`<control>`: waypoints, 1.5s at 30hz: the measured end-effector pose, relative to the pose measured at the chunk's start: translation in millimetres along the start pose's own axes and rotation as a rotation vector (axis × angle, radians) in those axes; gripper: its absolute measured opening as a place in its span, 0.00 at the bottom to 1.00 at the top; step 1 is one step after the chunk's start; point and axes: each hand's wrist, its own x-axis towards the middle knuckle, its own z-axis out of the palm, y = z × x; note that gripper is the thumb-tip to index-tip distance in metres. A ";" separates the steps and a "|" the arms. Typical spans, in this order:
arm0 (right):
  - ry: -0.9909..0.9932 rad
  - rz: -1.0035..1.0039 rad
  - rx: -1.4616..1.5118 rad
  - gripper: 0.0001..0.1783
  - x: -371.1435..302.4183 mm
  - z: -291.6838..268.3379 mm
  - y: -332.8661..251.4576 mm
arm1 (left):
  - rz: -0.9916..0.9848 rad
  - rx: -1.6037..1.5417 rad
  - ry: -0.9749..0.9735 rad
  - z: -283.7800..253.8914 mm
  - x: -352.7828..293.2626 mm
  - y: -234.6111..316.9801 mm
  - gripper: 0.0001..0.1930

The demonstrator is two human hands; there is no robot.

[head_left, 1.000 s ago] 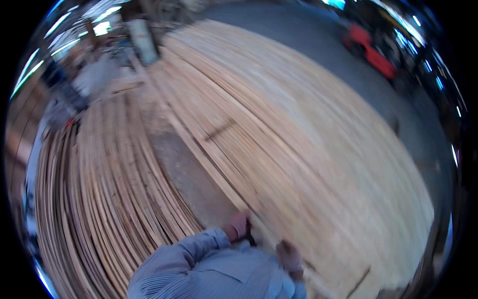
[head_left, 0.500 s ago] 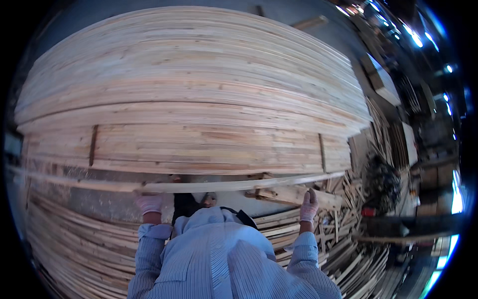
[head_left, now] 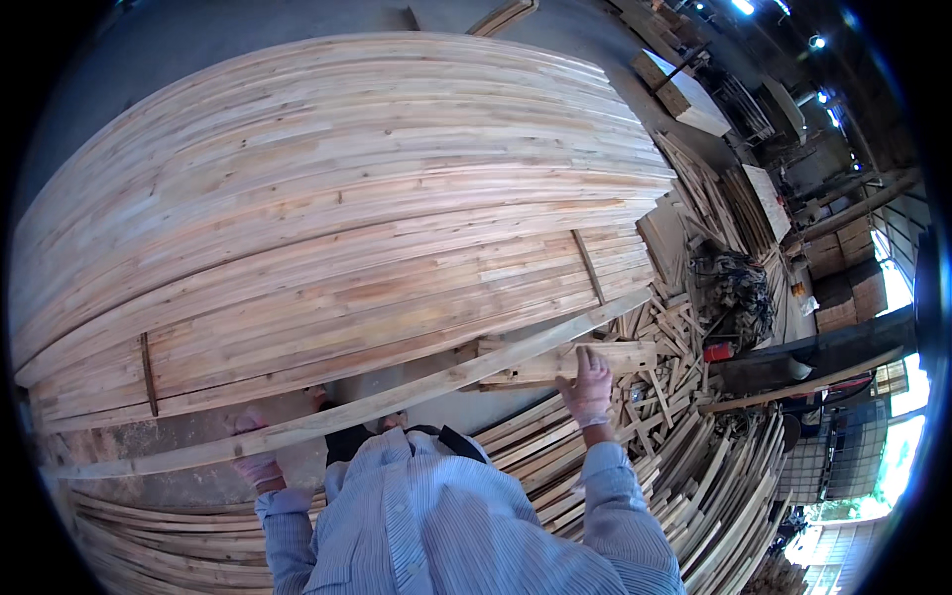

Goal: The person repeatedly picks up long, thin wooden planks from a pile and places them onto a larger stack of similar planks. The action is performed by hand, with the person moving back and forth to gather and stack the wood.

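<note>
A long, pale wooden board (head_left: 397,406) runs slantwise across in front of me, its right end higher in the picture than its left. My left hand (head_left: 258,468), in a light pinkish glove, is closed around this board toward its left part, fingers showing past the far edge. Gloved alike, my right hand (head_left: 587,387) is off the board, on its near side, with fingers stretched upward and the thumb apart. Behind that hand lies a thick timber piece (head_left: 535,369). Just beyond the board rises a big stack of planks (head_left: 397,198).
Long thin strips (head_left: 178,545) lie along the floor on both sides of me. Scrap wood (head_left: 664,347) is heaped at the right, near a dark tangled pile (head_left: 734,293) and a red object (head_left: 718,352). A dark beam (head_left: 823,349) stands farther right.
The view has turned, and the board now slants more steeply, its left part nearer me. My right hand has shifted slightly left and up, its fingers more spread. My left hand stays on the board.
</note>
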 end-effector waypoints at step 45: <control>-0.679 -0.898 -0.085 0.24 31.8 -70.9 -344.6 | 1.220 2.875 -0.076 -74.3 -29.2 -20.7 0.35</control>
